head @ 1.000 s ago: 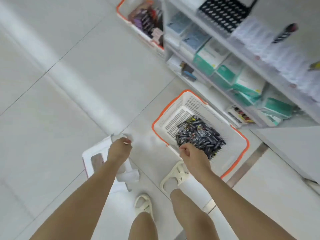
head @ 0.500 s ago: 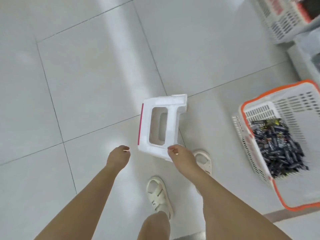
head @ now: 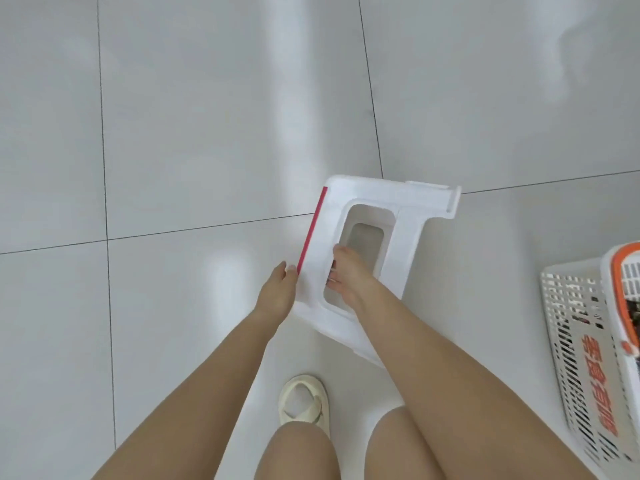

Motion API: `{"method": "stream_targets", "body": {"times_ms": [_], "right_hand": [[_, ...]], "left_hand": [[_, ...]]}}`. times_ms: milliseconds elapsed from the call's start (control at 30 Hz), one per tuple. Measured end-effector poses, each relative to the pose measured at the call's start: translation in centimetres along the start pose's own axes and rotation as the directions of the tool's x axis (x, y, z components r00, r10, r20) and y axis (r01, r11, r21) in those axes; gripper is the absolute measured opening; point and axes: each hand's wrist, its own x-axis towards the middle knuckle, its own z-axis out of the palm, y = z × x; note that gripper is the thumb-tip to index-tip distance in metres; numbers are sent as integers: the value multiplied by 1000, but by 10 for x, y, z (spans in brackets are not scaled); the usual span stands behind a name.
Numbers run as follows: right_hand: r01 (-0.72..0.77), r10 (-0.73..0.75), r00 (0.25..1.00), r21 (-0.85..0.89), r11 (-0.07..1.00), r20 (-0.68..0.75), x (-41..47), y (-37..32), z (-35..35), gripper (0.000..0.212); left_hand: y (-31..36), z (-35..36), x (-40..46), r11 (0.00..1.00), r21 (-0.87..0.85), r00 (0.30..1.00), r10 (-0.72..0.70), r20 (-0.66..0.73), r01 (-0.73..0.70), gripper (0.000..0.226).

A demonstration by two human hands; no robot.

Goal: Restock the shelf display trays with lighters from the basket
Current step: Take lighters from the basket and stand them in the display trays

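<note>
Both my hands on a white stool, with the lighter basket off to my right.

My right hand (head: 348, 277) reaches into the cut-out of the white plastic stool (head: 374, 206), which lies on its side on the tiled floor (head: 207, 116), my fingers curled round the cut-out's inner edge. My left hand (head: 278, 292) rests against the stool's red-trimmed side, thumb and fingertips at the edge; whether it pinches or only touches, I cannot tell. The white basket (head: 581, 355) with its orange rim stands at the right edge of view, well apart from the stool, dark lighters (head: 632, 313) barely showing inside. One cream sandal (head: 304, 401) shows below.
</note>
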Motion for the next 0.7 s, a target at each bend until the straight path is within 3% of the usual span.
{"method": "stream_targets", "body": {"times_ms": [100, 200, 333, 400, 500, 600, 700], "right_hand": [[13, 2, 996, 173, 985, -85, -12, 7, -11, 40], [89, -22, 974, 291, 953, -224, -43, 10, -43, 31], [114, 31, 923, 350, 930, -383, -73, 21, -109, 39], [127, 22, 919, 348, 929, -395, -80, 26, -138, 36], [74, 88, 923, 398, 915, -374, -74, 39, -169, 35], [16, 133, 929, 396, 918, -345, -57, 58, -197, 35], [-101, 163, 940, 210, 973, -300, -51, 67, -217, 28]], "left_hand": [[6, -4, -8, 994, -109, 996, -34, -81, 25, 51], [11, -3, -23, 999, -27, 998, -25, -57, 23, 54], [26, 24, -51, 975, 65, 976, 207, 70, -212, 52], [26, 42, -55, 922, 242, 952, 279, 122, -302, 62], [23, 65, -59, 683, 647, 940, 270, 208, -339, 67], [27, 88, -62, 591, 693, 911, 254, 326, -413, 69], [29, 108, -60, 575, 708, 906, 171, 387, -411, 71]]}}
